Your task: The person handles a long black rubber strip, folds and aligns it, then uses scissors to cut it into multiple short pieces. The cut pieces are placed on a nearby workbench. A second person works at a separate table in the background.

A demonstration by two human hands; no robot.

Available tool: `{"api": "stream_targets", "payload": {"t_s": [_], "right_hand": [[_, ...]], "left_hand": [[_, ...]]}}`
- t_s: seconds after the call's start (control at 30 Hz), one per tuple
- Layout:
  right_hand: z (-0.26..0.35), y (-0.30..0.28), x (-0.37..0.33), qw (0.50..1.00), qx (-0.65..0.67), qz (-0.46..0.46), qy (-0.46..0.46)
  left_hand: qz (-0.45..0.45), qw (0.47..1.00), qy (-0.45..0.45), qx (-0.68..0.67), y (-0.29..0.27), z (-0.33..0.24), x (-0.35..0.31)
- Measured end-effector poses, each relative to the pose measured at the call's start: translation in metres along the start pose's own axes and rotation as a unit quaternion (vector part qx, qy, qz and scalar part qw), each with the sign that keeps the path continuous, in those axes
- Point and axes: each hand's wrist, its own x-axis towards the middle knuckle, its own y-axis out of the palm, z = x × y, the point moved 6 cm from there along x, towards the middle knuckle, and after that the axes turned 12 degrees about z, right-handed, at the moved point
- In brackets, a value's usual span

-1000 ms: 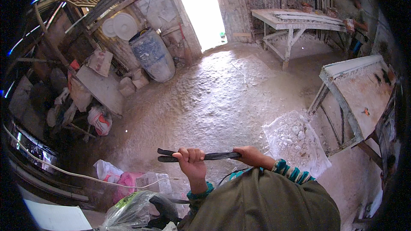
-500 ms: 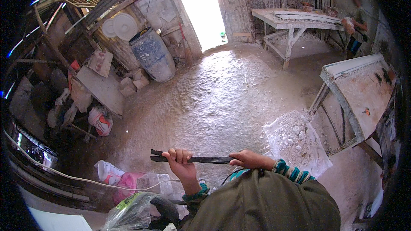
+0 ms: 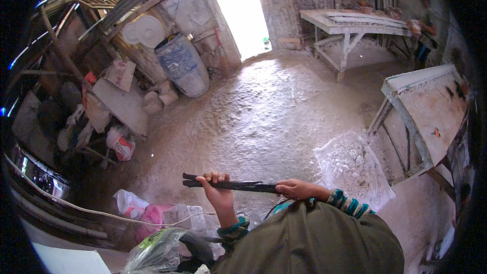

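Note:
A long, narrow black strip (image 3: 249,186) stretches crosswise in front of my body, its left end parted into two prongs. What it is made of I cannot tell. My left hand (image 3: 218,191) is closed round it near the forked end, fingers over the top and thumb in front. At the other end my right hand (image 3: 298,190) grips it, thumb lying along it, and hides that tip. Dark green cloth (image 3: 314,238) covers my front below the hands. A clear plastic bag (image 3: 154,248) lies at the lower left, near my left sleeve.
White rubble lies on a spread sack (image 3: 350,165) to the right, beside a tilted worktable (image 3: 428,116). A pale cable (image 3: 101,213) crosses the lower left near a pink bag (image 3: 150,216). A blue barrel (image 3: 182,66) stands farther back; another person (image 3: 425,28) is by the far bench (image 3: 350,29).
The black strip has tipped slightly, its left end now higher than its right. Both hands keep their hold and sit a little farther right. The far person has shifted slightly.

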Motion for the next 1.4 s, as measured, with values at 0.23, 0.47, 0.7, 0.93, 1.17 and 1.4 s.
{"api": "stream_targets", "payload": {"t_s": [0.23, 0.47, 0.7, 0.93, 1.17, 1.4], "right_hand": [[-0.001, -0.021, -0.012, 0.988, 0.118, -0.094, -0.013], [-0.016, -0.040, -0.021, 0.941, 0.274, -0.194, -0.039], [-0.043, -0.035, -0.010, 0.940, 0.317, -0.124, -0.014], [-0.042, -0.023, -0.001, 0.989, 0.149, -0.007, -0.014], [-0.031, -0.018, -0.006, 0.981, 0.192, -0.006, -0.008], [-0.006, -0.015, -0.020, 0.984, 0.162, -0.057, 0.058]], "left_hand": [[0.112, 0.943, -0.175, 0.260, -0.043, 0.063, -0.017], [0.300, 0.651, -0.422, 0.555, 0.003, 0.097, -0.032], [0.366, 0.469, -0.044, 0.802, 0.049, 0.121, -0.049], [0.387, 0.470, -0.056, 0.792, 0.023, 0.137, -0.050], [0.430, 0.520, -0.080, 0.733, 0.025, 0.133, -0.050], [0.412, 0.590, -0.118, 0.685, 0.026, 0.127, -0.045]]}}
